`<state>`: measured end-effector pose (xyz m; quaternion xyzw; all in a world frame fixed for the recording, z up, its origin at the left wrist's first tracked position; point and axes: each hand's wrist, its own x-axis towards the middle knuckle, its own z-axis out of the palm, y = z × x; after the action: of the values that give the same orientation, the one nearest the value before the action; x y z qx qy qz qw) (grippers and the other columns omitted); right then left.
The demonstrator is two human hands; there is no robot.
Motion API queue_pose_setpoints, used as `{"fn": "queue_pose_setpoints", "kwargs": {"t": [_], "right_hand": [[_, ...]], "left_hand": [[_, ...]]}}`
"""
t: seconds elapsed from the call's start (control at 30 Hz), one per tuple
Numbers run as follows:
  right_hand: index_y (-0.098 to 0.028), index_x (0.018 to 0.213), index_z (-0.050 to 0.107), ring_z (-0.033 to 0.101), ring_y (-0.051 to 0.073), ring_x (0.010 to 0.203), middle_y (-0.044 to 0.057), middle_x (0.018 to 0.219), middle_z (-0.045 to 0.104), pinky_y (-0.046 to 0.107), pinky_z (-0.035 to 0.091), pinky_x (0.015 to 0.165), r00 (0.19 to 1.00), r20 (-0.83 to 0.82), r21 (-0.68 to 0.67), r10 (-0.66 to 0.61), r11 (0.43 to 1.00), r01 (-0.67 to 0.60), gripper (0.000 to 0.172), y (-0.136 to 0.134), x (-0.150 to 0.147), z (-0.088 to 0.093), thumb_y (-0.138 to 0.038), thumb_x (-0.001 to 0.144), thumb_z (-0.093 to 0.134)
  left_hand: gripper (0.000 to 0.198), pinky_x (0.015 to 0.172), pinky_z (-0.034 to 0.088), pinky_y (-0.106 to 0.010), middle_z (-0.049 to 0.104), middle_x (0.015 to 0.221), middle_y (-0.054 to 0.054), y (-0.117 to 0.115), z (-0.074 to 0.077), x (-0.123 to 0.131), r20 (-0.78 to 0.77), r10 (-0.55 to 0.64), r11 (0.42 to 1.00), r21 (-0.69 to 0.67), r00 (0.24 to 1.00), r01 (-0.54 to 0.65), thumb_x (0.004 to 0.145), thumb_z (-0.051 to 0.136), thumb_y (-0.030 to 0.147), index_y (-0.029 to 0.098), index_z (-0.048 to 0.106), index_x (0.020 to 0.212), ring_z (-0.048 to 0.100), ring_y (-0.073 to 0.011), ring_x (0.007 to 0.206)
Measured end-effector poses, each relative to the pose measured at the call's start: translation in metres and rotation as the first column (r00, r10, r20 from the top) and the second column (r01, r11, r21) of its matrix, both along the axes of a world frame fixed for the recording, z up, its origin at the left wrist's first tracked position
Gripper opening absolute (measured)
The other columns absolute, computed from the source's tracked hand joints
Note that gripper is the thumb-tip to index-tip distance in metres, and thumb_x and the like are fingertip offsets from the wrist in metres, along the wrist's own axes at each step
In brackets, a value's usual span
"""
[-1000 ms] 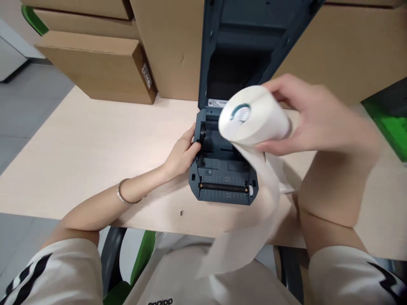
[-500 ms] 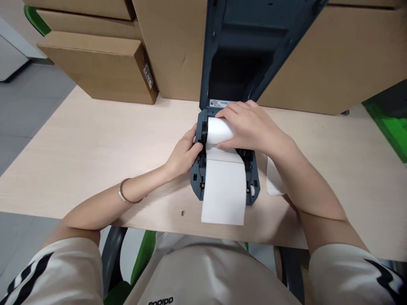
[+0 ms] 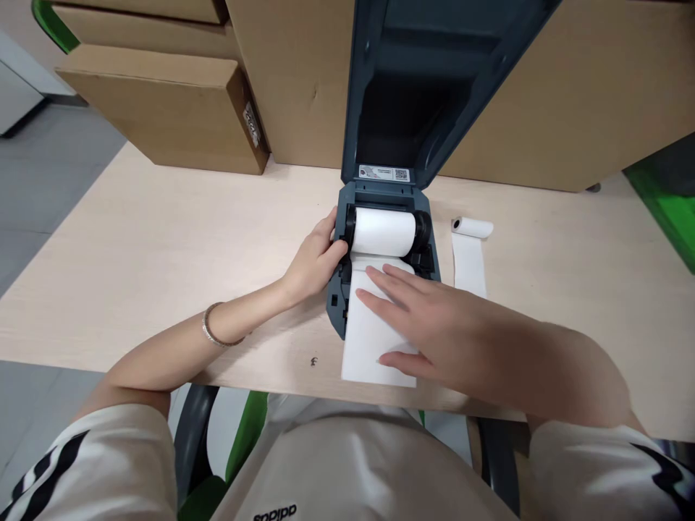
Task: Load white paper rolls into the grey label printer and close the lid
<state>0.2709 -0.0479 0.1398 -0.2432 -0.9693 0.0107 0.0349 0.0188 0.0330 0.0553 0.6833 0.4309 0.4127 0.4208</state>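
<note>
A dark label printer (image 3: 335, 300) stands on the table with its lid (image 3: 434, 43) raised. Inside it a white paper roll (image 3: 384, 231) sits between two black holders, and its paper strip (image 3: 366, 347) runs over the printer's front towards the table edge. My left hand (image 3: 316, 259) grips the printer's left side, thumb on the rim, the other fingers partly hidden. Over the strip, my right hand (image 3: 407, 315) has its fingers spread and holds nothing; whether it touches the paper I cannot tell.
To the right of the printer lies a smaller paper roll (image 3: 473, 228) with a strip unrolled towards me. Cardboard boxes (image 3: 157, 116) line the back of the table (image 3: 163, 239). A chair armrest (image 3: 196, 434) is under the front edge at left.
My right hand has let go of the roll in the printer and moved towards me, over the paper strip. The smaller roll at right has come into view. My left hand stays in place.
</note>
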Motion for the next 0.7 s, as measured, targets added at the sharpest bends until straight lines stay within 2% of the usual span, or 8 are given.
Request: {"fn": "queue_pose_setpoints", "kwargs": {"t": [0.17,0.3,0.4,0.47,0.53,0.6,0.67,0.7], "right_hand": [[-0.009,0.156,0.07,0.065,0.042,0.152,0.025,0.165,0.064,0.053,0.065,0.114,0.997,-0.053,0.051,-0.063,0.997,0.066,0.054,-0.009,-0.002,-0.012,-0.036,0.11,0.06],[-0.004,0.151,0.072,0.068,0.045,0.148,0.029,0.16,0.067,0.056,0.066,0.11,0.996,-0.076,0.04,-0.04,0.998,0.043,0.054,-0.006,-0.003,-0.016,-0.034,0.108,0.061],[-0.006,0.156,0.069,0.067,0.043,0.149,0.027,0.166,0.062,0.055,0.065,0.111,0.998,-0.063,-0.034,-0.013,0.999,0.011,0.059,0.004,0.002,-0.006,-0.041,0.109,0.061],[-0.013,0.16,0.067,0.067,0.04,0.148,0.023,0.17,0.06,0.055,0.064,0.111,0.996,-0.083,-0.076,-0.019,0.997,0.012,0.061,0.016,0.011,0.011,-0.049,0.111,0.058],[-0.021,0.157,0.07,0.073,0.039,0.139,0.017,0.164,0.067,0.056,0.064,0.107,0.989,-0.106,-0.111,-0.102,0.99,0.09,0.059,0.032,0.022,0.036,-0.057,0.113,0.053],[-0.028,0.134,0.08,0.079,0.037,0.116,0.012,0.14,0.081,0.055,0.063,0.096,0.944,-0.113,-0.199,-0.31,0.938,0.284,0.053,0.052,0.034,0.06,-0.067,0.111,0.053],[-0.028,0.105,0.08,0.077,0.036,0.096,0.012,0.11,0.083,0.054,0.06,0.085,0.808,-0.217,-0.221,-0.547,0.834,0.505,0.051,0.075,0.045,0.072,-0.072,0.106,0.056],[-0.029,0.104,0.077,0.076,0.036,0.096,0.012,0.108,0.08,0.055,0.059,0.085,0.711,-0.31,-0.213,-0.631,0.775,0.595,0.048,0.089,0.049,0.072,-0.071,0.106,0.055]], "left_hand": [[0.07,0.14,0.04,-0.052,0.065,0.169,-0.012,-0.001,0.0,0.002,0.027,0.008,1.0,-0.01,1.0,-0.007,0.091,0.055,0.029,0.017,0.059,0.16,0.057,-0.0349,0.16],[0.073,0.14,0.041,-0.052,0.064,0.17,-0.012,-0.001,-0.006,0.001,0.056,0.028,0.998,-0.054,0.998,-0.025,0.09,0.057,0.031,0.018,0.057,0.162,0.056,-0.0346,0.16],[0.068,0.141,0.038,-0.054,0.06,0.173,-0.009,0.0,-0.015,0.003,0.109,0.047,0.997,-0.066,0.993,-0.04,0.096,0.059,0.039,0.025,0.058,0.162,0.052,-0.0345,0.164],[0.061,0.143,0.036,-0.055,0.058,0.175,-0.008,0.0,-0.022,0.008,0.168,0.052,0.998,-0.048,0.984,-0.044,0.106,0.053,0.054,0.029,0.059,0.161,0.048,-0.0333,0.167],[0.066,0.142,0.038,-0.056,0.06,0.174,-0.006,0.001,-0.026,0.014,0.243,0.03,0.999,-0.039,0.97,-0.021,0.109,0.045,0.07,0.032,0.059,0.161,0.047,-0.0327,0.169],[0.073,0.141,0.041,-0.056,0.061,0.173,-0.006,0.001,-0.028,0.019,0.305,0.011,0.999,-0.042,0.952,0.002,0.108,0.041,0.078,0.032,0.058,0.162,0.048,-0.0332,0.169],[0.076,0.141,0.041,-0.056,0.06,0.175,-0.006,0.0,-0.028,0.022,0.319,0.019,0.999,-0.045,0.947,-0.005,0.108,0.037,0.079,0.031,0.057,0.164,0.047,-0.0331,0.169],[0.077,0.142,0.041,-0.056,0.058,0.176,-0.006,-0.001,-0.028,0.022,0.3,0.022,0.999,-0.042,0.954,-0.01,0.108,0.034,0.078,0.031,0.055,0.166,0.046,-0.0324,0.17]]}}
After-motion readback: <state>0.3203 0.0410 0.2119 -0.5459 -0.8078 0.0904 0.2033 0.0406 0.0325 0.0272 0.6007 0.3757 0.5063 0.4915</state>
